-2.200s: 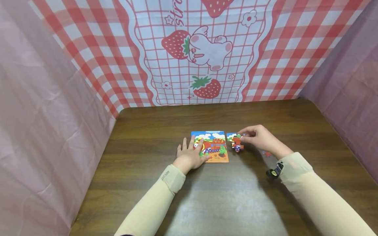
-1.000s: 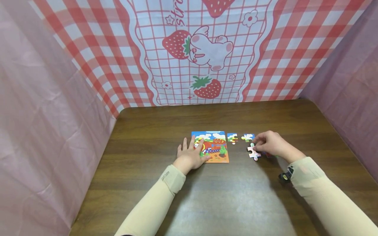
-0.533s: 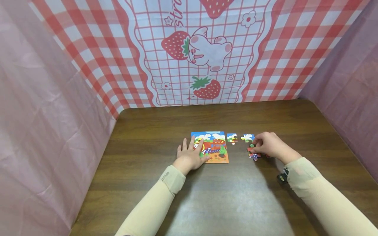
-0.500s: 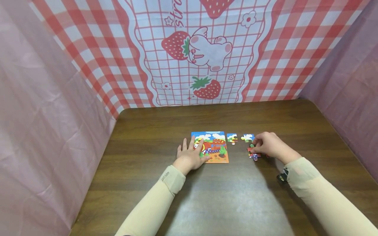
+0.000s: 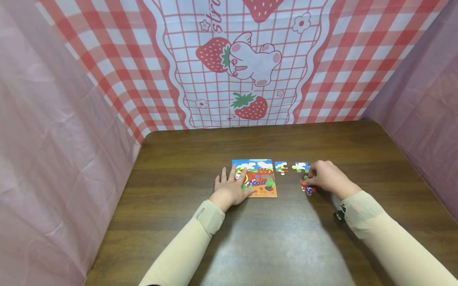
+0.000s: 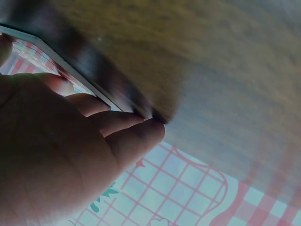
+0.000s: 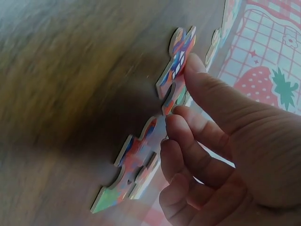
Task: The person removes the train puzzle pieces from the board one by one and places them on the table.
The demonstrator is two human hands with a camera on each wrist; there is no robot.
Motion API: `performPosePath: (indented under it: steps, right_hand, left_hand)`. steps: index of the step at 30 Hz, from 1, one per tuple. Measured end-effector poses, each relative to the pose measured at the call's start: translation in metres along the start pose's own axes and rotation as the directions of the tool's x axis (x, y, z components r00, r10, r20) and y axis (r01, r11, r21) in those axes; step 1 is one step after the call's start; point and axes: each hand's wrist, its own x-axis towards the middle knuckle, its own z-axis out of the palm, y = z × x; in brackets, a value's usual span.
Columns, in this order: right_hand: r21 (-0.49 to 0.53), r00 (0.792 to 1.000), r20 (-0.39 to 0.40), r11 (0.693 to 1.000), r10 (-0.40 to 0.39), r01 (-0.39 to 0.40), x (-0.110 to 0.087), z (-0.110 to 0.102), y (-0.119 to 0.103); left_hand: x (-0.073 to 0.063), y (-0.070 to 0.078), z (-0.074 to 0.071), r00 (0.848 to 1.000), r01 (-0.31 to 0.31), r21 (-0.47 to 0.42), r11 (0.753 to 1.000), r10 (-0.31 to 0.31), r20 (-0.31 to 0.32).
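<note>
My left hand (image 5: 229,190) lies with fingers spread on a square picture board (image 5: 262,188) showing a red cartoon train; in the left wrist view, the hand (image 6: 70,136) has its fingertips along the board's edge. To the right, my right hand (image 5: 327,176) has its thumb and fingers on a red-and-blue jigsaw piece (image 5: 308,190). The right wrist view shows the thumb pressed on that piece (image 7: 178,61), the other fingers curled behind it. Just above it lies a sky-coloured jigsaw piece (image 5: 300,166). Another sky piece (image 5: 281,166) sits beside the board.
More jigsaw pieces (image 7: 129,162) lie beneath the right hand, mostly hidden from the head view. The brown wooden table (image 5: 272,246) ends at a red-and-white strawberry cloth (image 5: 250,107). Pink cloth (image 5: 53,159) hangs at both sides.
My right hand has carried the red-and-blue jigsaw piece rightward, from beside the board to under the right-hand sky piece, and lately shifted it slightly. My left hand stays in place.
</note>
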Motion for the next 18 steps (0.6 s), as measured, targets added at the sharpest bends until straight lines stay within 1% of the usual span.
performPosePath:
  steps: [4, 11, 18]
  right_hand:
    - [-0.003, 1.0, -0.011, 1.0, -0.012, 0.012, 0.0008, 0.0006, -0.0023]
    - [-0.007, 1.0, 0.009, 1.0, 0.021, -0.021, 0.0014, -0.0002, -0.0035]
    - [-0.009, 1.0, 0.013, 1.0, 0.027, -0.026, 0.001, 0.0012, -0.0019]
  left_hand:
    - [-0.0006, 0.0001, -0.0006, 1.0, -0.002, 0.0, 1.0, 0.002, -0.004]
    - [-0.0018, 0.0003, -0.0006, 1.0, 0.001, -0.001, 1.0, -0.001, -0.008]
    - [-0.0021, 0.0001, -0.0013, 1.0, -0.002, 0.0, 1.0, 0.002, -0.013]
